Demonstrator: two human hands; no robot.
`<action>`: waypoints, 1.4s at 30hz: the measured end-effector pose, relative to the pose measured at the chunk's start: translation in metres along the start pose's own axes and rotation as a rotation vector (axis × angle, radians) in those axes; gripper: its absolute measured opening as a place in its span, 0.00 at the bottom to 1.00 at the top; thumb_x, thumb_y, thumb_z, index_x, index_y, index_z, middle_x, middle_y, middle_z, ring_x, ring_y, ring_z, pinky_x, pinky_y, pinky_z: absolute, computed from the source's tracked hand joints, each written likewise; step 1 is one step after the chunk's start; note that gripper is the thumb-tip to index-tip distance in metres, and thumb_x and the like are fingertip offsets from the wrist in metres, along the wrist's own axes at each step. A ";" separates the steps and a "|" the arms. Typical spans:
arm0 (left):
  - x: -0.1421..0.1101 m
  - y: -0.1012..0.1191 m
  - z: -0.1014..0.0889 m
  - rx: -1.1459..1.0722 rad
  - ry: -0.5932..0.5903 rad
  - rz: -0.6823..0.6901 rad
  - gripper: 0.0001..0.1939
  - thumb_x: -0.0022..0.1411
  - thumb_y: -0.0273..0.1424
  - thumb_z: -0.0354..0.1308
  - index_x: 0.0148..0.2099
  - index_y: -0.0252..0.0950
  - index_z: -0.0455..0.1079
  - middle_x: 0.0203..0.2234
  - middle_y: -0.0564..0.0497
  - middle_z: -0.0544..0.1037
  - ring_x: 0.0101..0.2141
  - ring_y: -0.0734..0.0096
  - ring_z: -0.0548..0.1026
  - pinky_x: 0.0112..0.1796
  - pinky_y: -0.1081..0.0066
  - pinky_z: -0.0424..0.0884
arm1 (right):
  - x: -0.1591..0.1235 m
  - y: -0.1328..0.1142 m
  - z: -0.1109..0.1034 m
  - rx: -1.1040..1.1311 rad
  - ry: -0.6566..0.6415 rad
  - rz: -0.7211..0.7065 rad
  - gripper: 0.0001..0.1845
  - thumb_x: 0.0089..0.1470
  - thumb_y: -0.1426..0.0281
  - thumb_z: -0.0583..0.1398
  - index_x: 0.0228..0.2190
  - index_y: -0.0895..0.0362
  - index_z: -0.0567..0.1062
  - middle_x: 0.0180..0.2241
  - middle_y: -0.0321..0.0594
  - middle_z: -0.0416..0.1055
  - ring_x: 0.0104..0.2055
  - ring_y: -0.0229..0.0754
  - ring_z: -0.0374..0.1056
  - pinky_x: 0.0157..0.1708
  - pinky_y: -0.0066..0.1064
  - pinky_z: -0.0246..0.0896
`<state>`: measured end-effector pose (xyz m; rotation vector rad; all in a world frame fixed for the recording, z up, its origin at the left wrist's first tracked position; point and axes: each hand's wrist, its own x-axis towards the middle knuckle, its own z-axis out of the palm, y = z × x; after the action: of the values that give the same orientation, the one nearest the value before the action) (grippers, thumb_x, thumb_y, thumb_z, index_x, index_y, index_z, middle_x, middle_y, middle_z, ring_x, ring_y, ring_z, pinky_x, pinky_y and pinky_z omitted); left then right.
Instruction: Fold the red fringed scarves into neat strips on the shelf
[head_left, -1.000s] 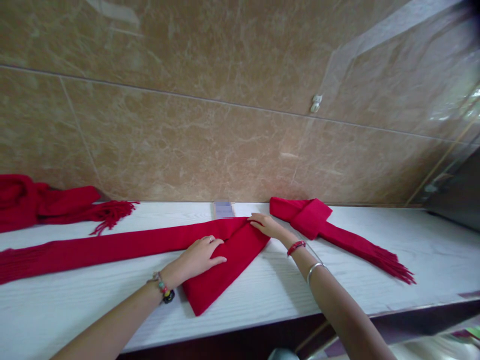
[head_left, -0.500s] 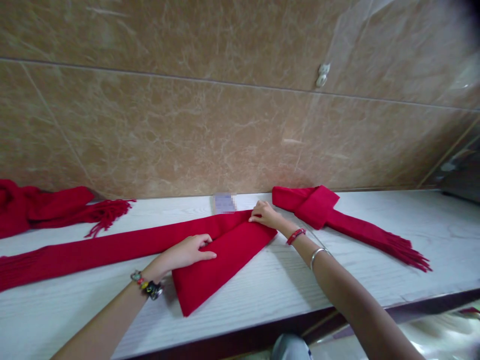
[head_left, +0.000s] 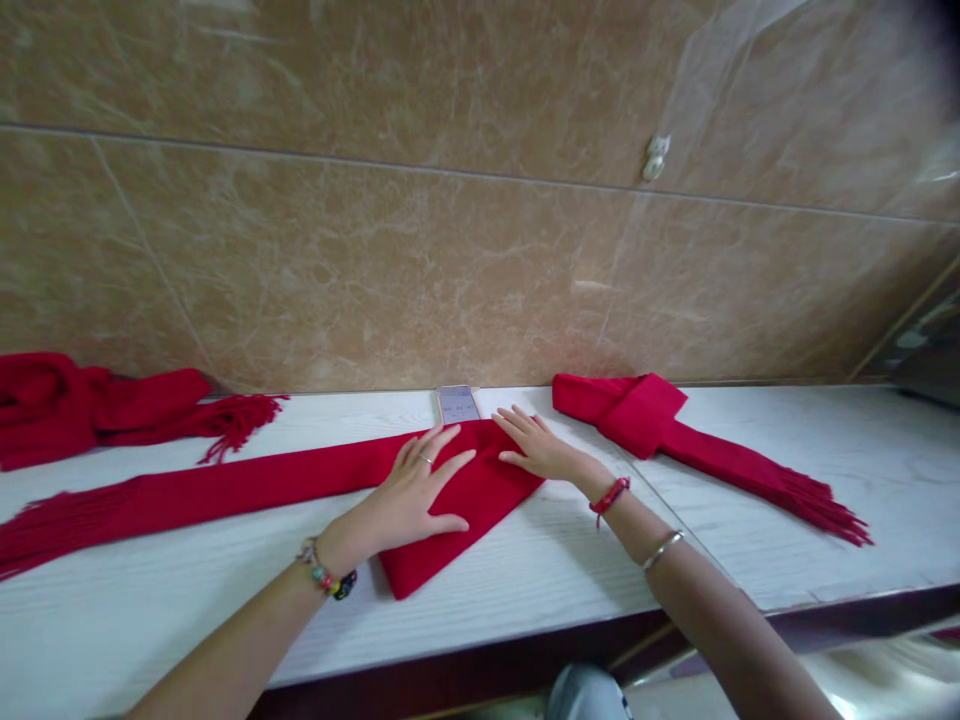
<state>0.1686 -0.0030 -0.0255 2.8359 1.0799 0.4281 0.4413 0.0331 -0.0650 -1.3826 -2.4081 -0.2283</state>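
Note:
A red fringed scarf (head_left: 285, 468) stretches across the white wooden counter, its fringe at the left. Its right part is folded over on a slant, with one corner pointing toward the front edge. My left hand (head_left: 412, 495) lies on the folded part, fingers spread, a ring on one finger. At the right end of the fold, my right hand (head_left: 544, 447) rests with its fingers stretched out over the cloth. Neither hand grips anything. Part of the fold is hidden under my hands.
To the right lies another red scarf (head_left: 645, 420), folded over itself, fringe toward the front right. A bunched red scarf (head_left: 112, 410) is at the far left. Behind the middle scarf a phone (head_left: 457, 403) lies near the tiled wall (head_left: 420, 280). A small white hook (head_left: 655, 158) is on the wall.
My right hand has let go of the scarf's edge and now lies flat. My left hand has moved right and up over the fold, its fingers spreading.

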 end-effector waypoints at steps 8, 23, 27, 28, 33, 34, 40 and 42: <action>-0.007 0.008 0.019 -0.056 -0.337 0.397 0.26 0.62 0.46 0.44 0.61 0.52 0.48 0.62 0.54 0.46 0.60 0.55 0.38 0.55 0.48 0.34 | -0.007 -0.022 0.010 -0.063 -0.123 0.034 0.31 0.58 0.55 0.42 0.59 0.56 0.48 0.61 0.45 0.45 0.62 0.54 0.37 0.55 0.53 0.38; -0.019 -0.001 0.008 -0.122 -0.240 0.431 0.27 0.65 0.39 0.40 0.63 0.35 0.45 0.60 0.46 0.52 0.59 0.68 0.48 0.58 0.66 0.42 | -0.009 -0.029 0.005 -0.068 -0.098 0.062 0.29 0.60 0.61 0.40 0.60 0.57 0.42 0.61 0.47 0.42 0.63 0.50 0.32 0.56 0.54 0.37; -0.021 -0.003 0.010 -0.111 -0.301 0.479 0.30 0.64 0.43 0.41 0.63 0.34 0.46 0.60 0.44 0.50 0.60 0.64 0.46 0.58 0.64 0.40 | -0.010 -0.030 0.014 -0.063 -0.191 0.012 0.30 0.60 0.59 0.39 0.60 0.57 0.42 0.61 0.46 0.42 0.63 0.51 0.33 0.56 0.56 0.36; -0.021 -0.003 0.010 -0.108 -0.302 0.485 0.30 0.64 0.44 0.41 0.63 0.33 0.46 0.60 0.43 0.50 0.60 0.62 0.46 0.58 0.63 0.40 | -0.010 -0.029 0.015 -0.059 -0.202 0.017 0.30 0.60 0.59 0.38 0.60 0.57 0.41 0.61 0.45 0.41 0.63 0.51 0.32 0.56 0.56 0.35; -0.019 -0.003 0.007 -0.113 -0.287 0.528 0.25 0.65 0.41 0.41 0.62 0.40 0.49 0.59 0.49 0.54 0.60 0.66 0.47 0.58 0.63 0.39 | -0.010 -0.027 0.011 -0.037 -0.176 0.042 0.31 0.60 0.58 0.39 0.60 0.56 0.38 0.62 0.44 0.39 0.63 0.51 0.30 0.56 0.55 0.33; -0.019 -0.003 0.006 -0.109 -0.280 0.523 0.25 0.65 0.40 0.41 0.62 0.40 0.48 0.59 0.50 0.54 0.60 0.67 0.47 0.58 0.64 0.38 | -0.010 -0.029 0.009 -0.033 -0.155 0.040 0.31 0.59 0.58 0.39 0.60 0.56 0.37 0.62 0.44 0.38 0.63 0.51 0.29 0.56 0.55 0.32; -0.025 -0.004 0.011 -0.113 -0.314 0.488 0.32 0.62 0.47 0.42 0.63 0.39 0.44 0.61 0.47 0.49 0.60 0.62 0.45 0.58 0.63 0.37 | -0.011 -0.047 0.003 -0.009 -0.160 -0.105 0.33 0.59 0.56 0.41 0.60 0.54 0.36 0.62 0.43 0.36 0.63 0.51 0.27 0.56 0.57 0.30; -0.027 -0.004 0.013 -0.126 -0.312 0.483 0.33 0.61 0.48 0.42 0.63 0.39 0.44 0.60 0.47 0.49 0.60 0.61 0.46 0.58 0.62 0.38 | -0.011 -0.049 0.006 -0.011 -0.197 -0.141 0.32 0.59 0.56 0.41 0.60 0.54 0.37 0.62 0.43 0.38 0.63 0.50 0.29 0.55 0.58 0.30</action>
<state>0.1505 -0.0171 -0.0448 2.8944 0.2992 0.0654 0.4024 0.0013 -0.0732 -1.2957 -2.6730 -0.1473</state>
